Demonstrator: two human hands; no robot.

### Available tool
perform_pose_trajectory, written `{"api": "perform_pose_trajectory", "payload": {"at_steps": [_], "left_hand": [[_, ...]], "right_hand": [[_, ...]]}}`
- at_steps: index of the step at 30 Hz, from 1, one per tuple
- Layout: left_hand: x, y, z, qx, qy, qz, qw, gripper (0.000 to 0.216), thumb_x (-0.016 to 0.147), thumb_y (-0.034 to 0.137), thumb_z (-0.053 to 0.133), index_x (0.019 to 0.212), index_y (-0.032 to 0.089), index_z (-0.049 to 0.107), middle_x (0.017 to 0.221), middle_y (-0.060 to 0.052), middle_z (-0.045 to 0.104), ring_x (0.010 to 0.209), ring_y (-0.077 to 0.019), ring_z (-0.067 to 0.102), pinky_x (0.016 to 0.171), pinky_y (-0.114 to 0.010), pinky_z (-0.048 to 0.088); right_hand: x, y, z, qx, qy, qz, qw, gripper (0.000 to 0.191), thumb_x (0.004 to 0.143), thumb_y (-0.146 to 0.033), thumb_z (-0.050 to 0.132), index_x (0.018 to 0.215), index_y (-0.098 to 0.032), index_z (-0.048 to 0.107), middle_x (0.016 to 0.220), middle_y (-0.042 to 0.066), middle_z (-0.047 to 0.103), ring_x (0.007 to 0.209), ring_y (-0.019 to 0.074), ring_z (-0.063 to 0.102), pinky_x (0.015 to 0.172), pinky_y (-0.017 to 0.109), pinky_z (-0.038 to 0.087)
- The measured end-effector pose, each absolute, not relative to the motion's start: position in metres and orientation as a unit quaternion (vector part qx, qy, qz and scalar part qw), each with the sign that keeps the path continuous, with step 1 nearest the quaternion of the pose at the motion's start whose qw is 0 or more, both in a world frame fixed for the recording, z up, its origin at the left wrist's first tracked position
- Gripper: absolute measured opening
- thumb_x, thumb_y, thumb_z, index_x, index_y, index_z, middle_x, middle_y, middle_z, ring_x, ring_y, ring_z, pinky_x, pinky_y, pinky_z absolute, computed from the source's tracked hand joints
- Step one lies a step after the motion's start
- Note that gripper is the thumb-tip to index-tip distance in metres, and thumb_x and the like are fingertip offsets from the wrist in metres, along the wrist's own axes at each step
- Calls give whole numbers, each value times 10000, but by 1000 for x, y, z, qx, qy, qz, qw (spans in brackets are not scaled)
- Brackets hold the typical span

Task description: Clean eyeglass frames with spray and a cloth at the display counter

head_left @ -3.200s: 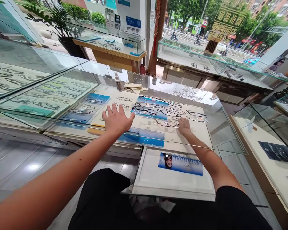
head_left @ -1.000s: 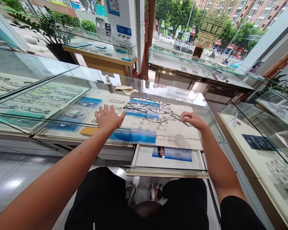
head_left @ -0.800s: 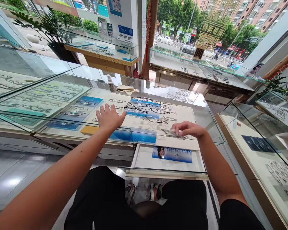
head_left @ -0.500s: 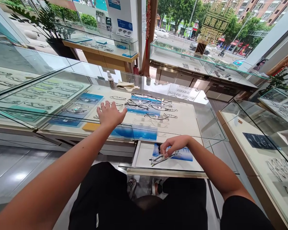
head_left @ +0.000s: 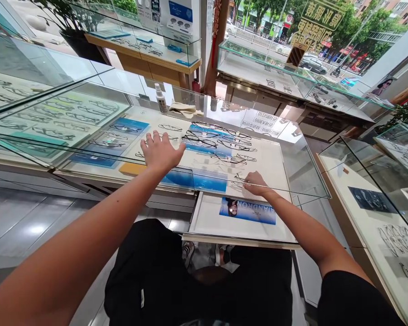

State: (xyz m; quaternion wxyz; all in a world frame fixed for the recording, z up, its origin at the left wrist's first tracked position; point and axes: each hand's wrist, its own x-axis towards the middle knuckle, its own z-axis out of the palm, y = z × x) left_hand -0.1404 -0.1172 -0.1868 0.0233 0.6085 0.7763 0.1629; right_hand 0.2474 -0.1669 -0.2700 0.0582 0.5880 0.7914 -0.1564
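My left hand (head_left: 162, 151) lies with fingers spread on the glass counter top (head_left: 302, 167), holding nothing. Just beyond and to its right, several pairs of eyeglasses (head_left: 200, 139) are laid out in loose rows. My right hand (head_left: 256, 183) is at the counter's near side with its fingers closed on a thin-framed pair of eyeglasses (head_left: 238, 178), partly hidden by the fingers. Below the counter edge, a pulled-out drawer (head_left: 204, 222) holds a blue printed card (head_left: 250, 211) with a portrait on it.
A spray bottle (head_left: 161, 98) and a folded cream cloth (head_left: 185, 109) stand at the counter's far side. An orange-yellow item (head_left: 132, 169) shows near the front edge. More glass display cases are at the left, the back and the right (head_left: 370, 199).
My right hand has moved up and forward from over the drawer to the counter, carrying the eyeglasses. My left hand stays spread in place. The view has tipped slightly downward.
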Motion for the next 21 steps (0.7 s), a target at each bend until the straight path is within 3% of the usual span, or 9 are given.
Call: {"api": "perform_pose_trajectory", "payload": {"at_steps": [7,21], "left_hand": [[-141,-118,-187,610,777,157,24,943,975,712,355,1667,73,407,1776,-235,289,1666,-423,197,1333,-602,131],[-141,-121,-186,606,780,155,25,922,981,688,355,1665,72,407,1776,-230,291,1664,-428,195,1336,-597,131]], "right_hand": [[268,-139,-295,567,818,-89,35,237,988,-271,621,1056,-150,814,1181,153,724,1179,296,576,1133,409,310],[288,-96,-329,598,800,-40,20,287,1032,-259,563,1127,-153,813,1264,165,704,1229,303,548,1131,425,360]]}}
